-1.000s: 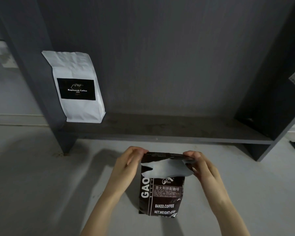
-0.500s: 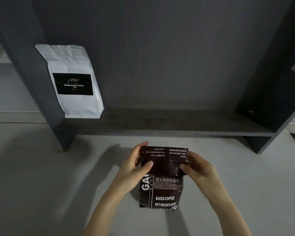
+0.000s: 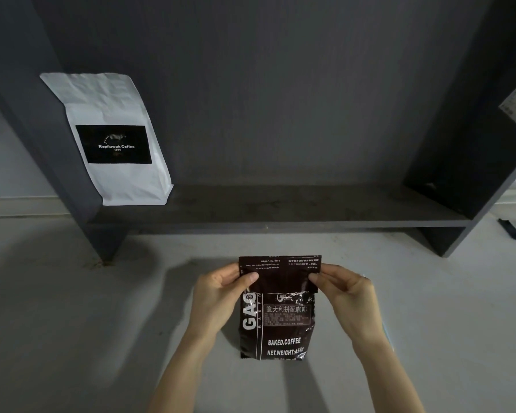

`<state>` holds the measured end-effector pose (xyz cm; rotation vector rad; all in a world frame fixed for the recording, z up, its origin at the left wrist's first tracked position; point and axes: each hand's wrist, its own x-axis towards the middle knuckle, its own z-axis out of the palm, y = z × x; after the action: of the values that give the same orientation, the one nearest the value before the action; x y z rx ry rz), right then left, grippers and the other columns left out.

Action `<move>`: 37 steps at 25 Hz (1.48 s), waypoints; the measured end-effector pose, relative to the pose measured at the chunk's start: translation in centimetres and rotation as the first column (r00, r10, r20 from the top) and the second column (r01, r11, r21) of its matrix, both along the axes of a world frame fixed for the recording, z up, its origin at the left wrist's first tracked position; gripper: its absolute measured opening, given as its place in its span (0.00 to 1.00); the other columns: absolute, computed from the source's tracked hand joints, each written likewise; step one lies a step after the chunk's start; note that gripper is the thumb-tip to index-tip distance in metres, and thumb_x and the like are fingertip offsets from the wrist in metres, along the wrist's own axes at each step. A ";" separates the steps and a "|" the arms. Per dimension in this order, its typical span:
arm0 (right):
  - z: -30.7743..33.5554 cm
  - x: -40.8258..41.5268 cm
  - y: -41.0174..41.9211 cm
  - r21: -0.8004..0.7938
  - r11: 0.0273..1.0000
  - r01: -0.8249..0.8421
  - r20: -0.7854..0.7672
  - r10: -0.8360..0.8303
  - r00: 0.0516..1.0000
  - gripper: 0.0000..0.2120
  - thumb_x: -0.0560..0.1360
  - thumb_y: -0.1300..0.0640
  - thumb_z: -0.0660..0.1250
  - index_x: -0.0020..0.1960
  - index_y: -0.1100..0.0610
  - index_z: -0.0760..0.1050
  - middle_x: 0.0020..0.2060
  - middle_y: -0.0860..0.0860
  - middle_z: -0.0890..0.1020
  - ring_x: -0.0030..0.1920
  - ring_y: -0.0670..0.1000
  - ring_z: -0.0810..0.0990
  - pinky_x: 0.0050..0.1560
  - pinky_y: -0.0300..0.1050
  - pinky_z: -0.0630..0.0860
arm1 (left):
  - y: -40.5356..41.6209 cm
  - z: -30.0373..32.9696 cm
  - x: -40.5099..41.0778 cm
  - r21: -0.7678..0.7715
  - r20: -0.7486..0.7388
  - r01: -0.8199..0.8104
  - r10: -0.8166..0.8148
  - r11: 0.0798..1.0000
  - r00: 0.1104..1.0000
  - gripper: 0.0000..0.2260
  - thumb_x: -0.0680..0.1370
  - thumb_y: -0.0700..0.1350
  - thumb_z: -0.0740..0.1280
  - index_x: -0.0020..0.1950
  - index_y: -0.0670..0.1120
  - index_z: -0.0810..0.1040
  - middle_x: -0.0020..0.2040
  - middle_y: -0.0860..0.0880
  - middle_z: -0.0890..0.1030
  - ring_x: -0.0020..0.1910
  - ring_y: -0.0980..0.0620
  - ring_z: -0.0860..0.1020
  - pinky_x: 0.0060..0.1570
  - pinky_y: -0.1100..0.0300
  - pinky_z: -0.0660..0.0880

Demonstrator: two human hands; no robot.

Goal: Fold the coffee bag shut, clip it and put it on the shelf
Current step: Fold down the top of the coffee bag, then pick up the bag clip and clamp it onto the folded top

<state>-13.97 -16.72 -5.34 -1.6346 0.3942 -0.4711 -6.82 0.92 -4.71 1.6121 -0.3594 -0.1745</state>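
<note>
Pale grey floor, dark shelf with white coffee bag. Left hand and right hand pinch the brown coffee bag at its folded top; clip unseen.

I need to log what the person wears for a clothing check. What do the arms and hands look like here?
Both arms are bare to the bottom edge of the picture: no sleeves show. The left hand and the right hand wear no gloves, and no rings, watch or bracelet can be seen. The fingernails look short and unpainted.
</note>
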 end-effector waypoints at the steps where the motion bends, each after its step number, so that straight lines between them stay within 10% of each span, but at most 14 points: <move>1: 0.1 0.0 0.0 -0.005 1.000 0.004 0.003 -0.004 1.000 0.08 0.68 0.66 0.69 0.44 0.56 0.82 0.34 0.39 0.84 0.36 0.37 0.82 0.35 0.23 0.73 | -0.1 -0.1 0.0 0.003 0.001 -0.003 0.003 1.000 1.000 0.13 0.70 0.37 0.69 0.41 0.57 0.81 0.34 0.66 0.83 0.41 0.66 0.81 0.38 0.79 0.71; 11: 0.6 -1.0 -1.3 -0.316 0.927 -0.201 -0.114 0.174 0.978 0.12 0.72 0.58 0.66 0.54 0.49 0.76 0.46 0.38 0.82 0.50 0.36 0.79 0.48 0.22 0.71 | 0.6 0.1 0.4 0.017 -0.018 0.088 -0.087 0.996 0.996 0.11 0.71 0.40 0.68 0.44 0.58 0.79 0.38 0.66 0.83 0.45 0.66 0.80 0.41 0.78 0.72; 18: -4.3 -2.9 -6.1 -0.529 0.826 0.194 -0.384 -0.437 0.813 0.13 0.73 0.56 0.64 0.57 0.55 0.74 0.55 0.61 0.78 0.55 0.61 0.76 0.51 0.50 0.73 | 0.4 -0.2 0.6 0.023 -0.015 0.080 -0.079 0.997 0.997 0.11 0.72 0.41 0.67 0.44 0.59 0.78 0.38 0.69 0.82 0.45 0.69 0.79 0.40 0.79 0.71; 26: -7.0 -4.1 -5.9 -0.528 0.845 0.086 -0.577 -0.431 0.693 0.20 0.70 0.61 0.65 0.61 0.54 0.70 0.57 0.62 0.74 0.58 0.64 0.72 0.56 0.57 0.72 | 0.3 0.0 0.4 0.001 -0.042 0.086 -0.086 0.996 0.995 0.10 0.72 0.39 0.66 0.44 0.56 0.78 0.37 0.68 0.83 0.43 0.69 0.79 0.39 0.79 0.72; 37: -7.2 -4.1 -5.2 -0.534 0.835 0.131 -0.481 -0.428 0.765 0.19 0.70 0.67 0.61 0.60 0.56 0.71 0.54 0.61 0.78 0.54 0.63 0.75 0.52 0.54 0.74 | 0.0 0.0 -0.2 -0.022 -0.036 0.103 -0.104 0.994 0.994 0.12 0.74 0.38 0.63 0.46 0.57 0.75 0.37 0.70 0.82 0.42 0.75 0.76 0.38 0.81 0.69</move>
<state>-18.04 -21.94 -12.56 -2.2121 1.0865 -0.2856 -6.99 0.97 -4.67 1.5688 -0.4158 -0.2784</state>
